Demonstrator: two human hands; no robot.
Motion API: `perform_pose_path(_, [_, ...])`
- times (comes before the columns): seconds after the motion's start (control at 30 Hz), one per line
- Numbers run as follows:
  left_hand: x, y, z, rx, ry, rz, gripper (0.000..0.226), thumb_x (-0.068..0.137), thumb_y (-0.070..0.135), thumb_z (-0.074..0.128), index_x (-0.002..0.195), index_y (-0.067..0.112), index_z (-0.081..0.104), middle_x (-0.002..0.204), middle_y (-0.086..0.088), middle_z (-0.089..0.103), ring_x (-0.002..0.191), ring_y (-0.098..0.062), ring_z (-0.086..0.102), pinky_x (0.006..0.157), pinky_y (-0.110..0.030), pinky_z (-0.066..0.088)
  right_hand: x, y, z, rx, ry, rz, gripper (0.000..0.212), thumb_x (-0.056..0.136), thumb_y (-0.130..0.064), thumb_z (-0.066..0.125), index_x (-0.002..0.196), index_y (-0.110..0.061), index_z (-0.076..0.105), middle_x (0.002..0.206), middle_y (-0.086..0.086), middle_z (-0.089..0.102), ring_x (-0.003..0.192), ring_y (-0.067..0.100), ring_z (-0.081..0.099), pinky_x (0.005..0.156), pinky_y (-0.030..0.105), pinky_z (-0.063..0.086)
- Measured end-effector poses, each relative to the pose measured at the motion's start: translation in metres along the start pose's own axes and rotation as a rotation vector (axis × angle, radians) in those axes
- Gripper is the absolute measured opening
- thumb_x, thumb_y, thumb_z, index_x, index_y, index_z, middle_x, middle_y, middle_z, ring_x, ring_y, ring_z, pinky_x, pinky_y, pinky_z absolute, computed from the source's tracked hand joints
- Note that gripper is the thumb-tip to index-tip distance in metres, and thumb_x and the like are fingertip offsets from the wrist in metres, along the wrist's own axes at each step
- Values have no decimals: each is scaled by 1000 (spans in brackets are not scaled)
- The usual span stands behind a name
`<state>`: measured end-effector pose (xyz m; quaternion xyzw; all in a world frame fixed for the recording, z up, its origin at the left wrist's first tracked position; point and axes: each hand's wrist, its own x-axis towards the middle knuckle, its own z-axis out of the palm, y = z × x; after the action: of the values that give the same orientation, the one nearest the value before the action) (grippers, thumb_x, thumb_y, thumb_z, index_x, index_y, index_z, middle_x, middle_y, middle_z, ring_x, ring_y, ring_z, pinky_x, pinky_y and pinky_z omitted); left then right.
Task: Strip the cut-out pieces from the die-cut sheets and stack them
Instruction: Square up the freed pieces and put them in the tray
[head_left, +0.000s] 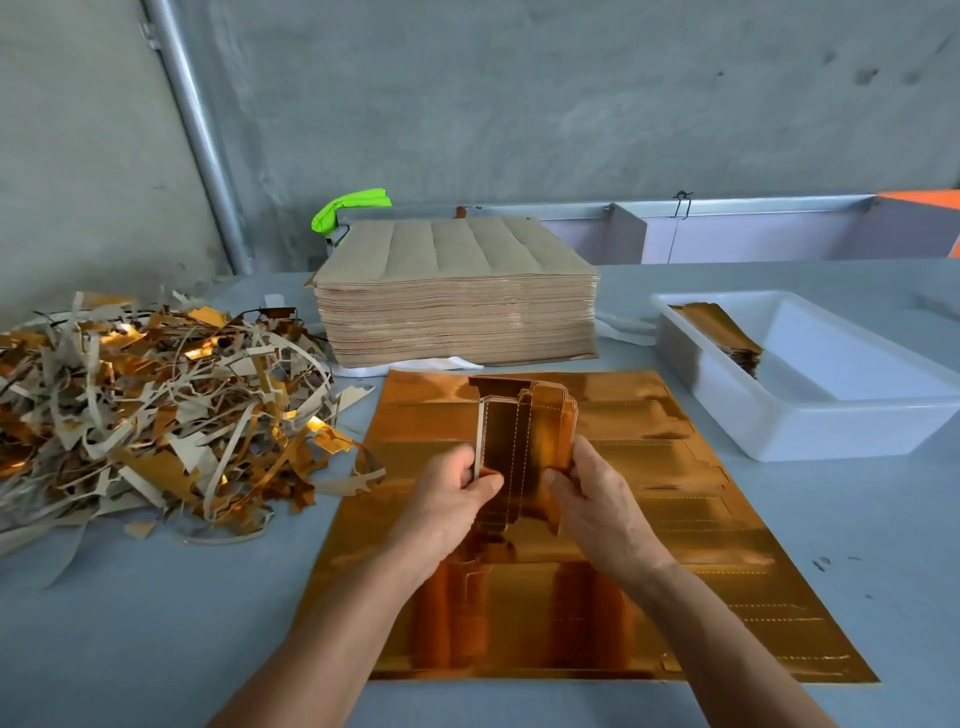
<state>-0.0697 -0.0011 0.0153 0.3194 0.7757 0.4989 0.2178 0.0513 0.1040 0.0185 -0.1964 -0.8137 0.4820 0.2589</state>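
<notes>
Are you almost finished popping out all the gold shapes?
Not nearly. Done: a scrap pile and some pieces in the white tub. Now: both hands, left hand and right hand, hold a bundle of cut-outs. Left: the gold sheet and a tall stack of sheets.

Two bare forearms, no sleeves, gloves, rings or watch; left hand and right hand with short-nailed fingers.

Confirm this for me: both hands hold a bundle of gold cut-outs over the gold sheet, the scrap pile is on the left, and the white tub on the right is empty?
Not quite. The tub is not empty: the head view shows a stack of gold cut-outs leaning in its far left corner. The rest stands: left hand and right hand hold the bundle over the sheet, scrap pile on the left.
</notes>
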Motion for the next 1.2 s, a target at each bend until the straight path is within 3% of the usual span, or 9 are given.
perform_pose_path(0.07, [1, 3, -1, 23, 9, 15, 2, 93, 22, 56, 92, 20, 57, 92, 2, 66, 87, -10, 64, 67, -20, 47, 2, -1, -2, 38, 20, 15, 9, 100, -14, 41, 99, -11, 49, 97, 11, 61, 90, 29, 61, 74, 45, 56])
perform_pose_path(0.2, [-1, 10, -2, 18, -4, 14, 12, 94, 20, 56, 99, 10, 58, 101, -14, 66, 96, -25, 64, 88, -42, 53, 4, -4, -5, 69, 11, 28, 12, 100, -12, 41, 97, -6, 51, 100, 17, 61, 96, 34, 60, 79, 51, 54])
perform_pose_path(0.3, [1, 14, -6, 22, -14, 12, 13, 95, 21, 54, 100, 10, 59, 102, -11, 66, 96, -21, 64, 91, -44, 52, 9, -4, -8, 91, -21, 49, 18, 100, -14, 40, 102, 0, 52, 104, 23, 60, 99, 39, 60, 83, 53, 53])
perform_pose_path(0.43, [4, 12, -8, 46, -12, -8, 15, 95, 21, 53, 86, 10, 56, 92, -15, 61, 88, -27, 62, 88, -48, 50, 11, 4, -9, 114, -46, 71, 20, 100, -13, 40, 105, 0, 53, 105, 21, 61, 99, 33, 60, 85, 45, 54])
perform_pose_path(0.53, [5, 8, -7, 39, -38, -38, 19, 95, 21, 52, 94, 3, 58, 102, -23, 61, 98, -35, 61, 90, -50, 50, 9, 12, -7, 140, -66, 108, 18, 100, -14, 41, 107, -5, 55, 105, 11, 64, 99, 21, 64, 80, 30, 56])
perform_pose_path(0.7, [15, 13, -9, -88, -39, -79, 10, 94, 15, 55, 97, 15, 65, 100, -7, 68, 96, -21, 64, 87, -40, 54, 17, 9, -12, 178, -15, 112, 19, 98, -13, 44, 108, -8, 59, 103, 10, 68, 93, 20, 66, 78, 33, 58])
perform_pose_path(1.0, [34, 41, 14, -331, -24, -162, 12, 93, 10, 56, 96, 14, 67, 94, -4, 72, 90, -19, 68, 69, -34, 57, 32, 5, -37, 369, 125, 209, 14, 97, -21, 49, 104, -22, 61, 86, -8, 71, 75, 1, 69, 52, 13, 50])
perform_pose_path(1.1, [46, 58, 34, -351, 6, -164, 8, 92, 13, 58, 94, 14, 66, 97, -7, 71, 93, -22, 67, 80, -42, 57, 40, 2, -54, 348, 132, 218, 18, 94, -16, 56, 102, -32, 56, 90, -12, 69, 76, 2, 69, 53, 16, 52])
perform_pose_path(1.2, [61, 80, 55, -380, 20, -139, 6, 91, 13, 59, 94, 14, 65, 94, -6, 71, 87, -21, 69, 68, -35, 58, 49, 1, -78, 320, 206, 228, 20, 93, -13, 57, 101, -31, 56, 92, -7, 69, 75, 10, 70, 59, 22, 57])
